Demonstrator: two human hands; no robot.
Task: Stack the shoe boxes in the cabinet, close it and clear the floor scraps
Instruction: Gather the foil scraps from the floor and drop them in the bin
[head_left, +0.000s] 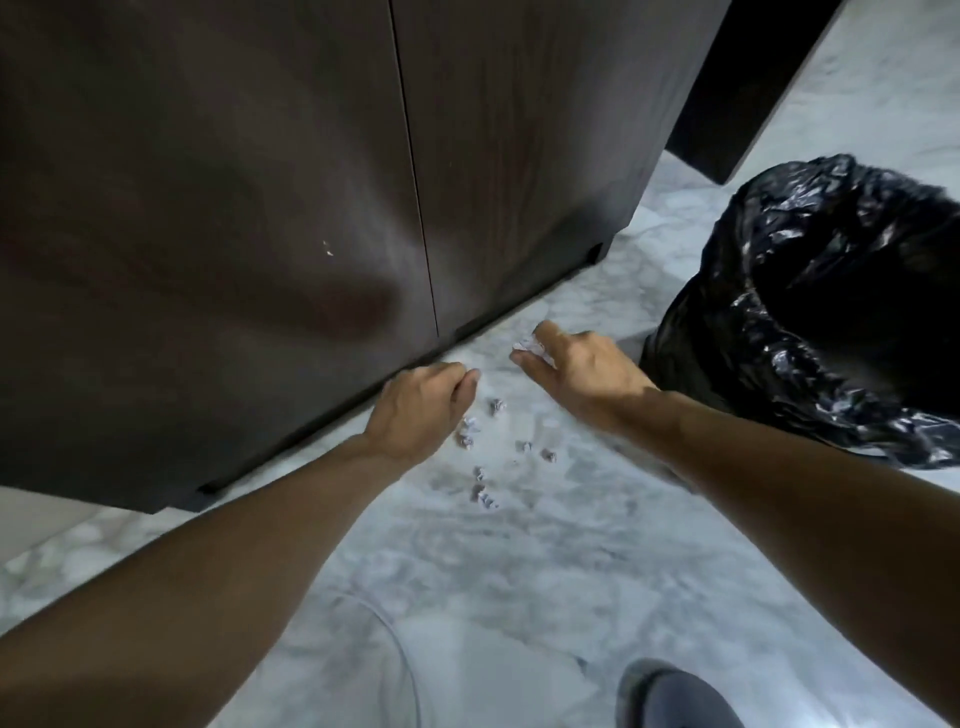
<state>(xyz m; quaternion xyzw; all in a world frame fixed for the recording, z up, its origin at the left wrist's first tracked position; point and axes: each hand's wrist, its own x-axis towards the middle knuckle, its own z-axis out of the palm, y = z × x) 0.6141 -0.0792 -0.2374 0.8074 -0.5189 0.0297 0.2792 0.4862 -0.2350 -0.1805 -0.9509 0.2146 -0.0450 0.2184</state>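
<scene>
The dark wooden cabinet (260, 208) stands with both doors shut, its base along the marble floor (519, 561). Several small crumpled paper scraps (497, 406) lie scattered on the floor in front of it. My left hand (421, 405) is low by the cabinet base with fingers curled, and what it holds is hidden. My right hand (576, 369) pinches a white paper scrap (527, 347) between thumb and fingers just above the floor. No shoe boxes are in sight.
A bin lined with a black plastic bag (810, 312) stands open to the right of my right hand. A dark furniture leg (727, 104) rises at the far right. My shoe (670, 696) shows at the bottom edge.
</scene>
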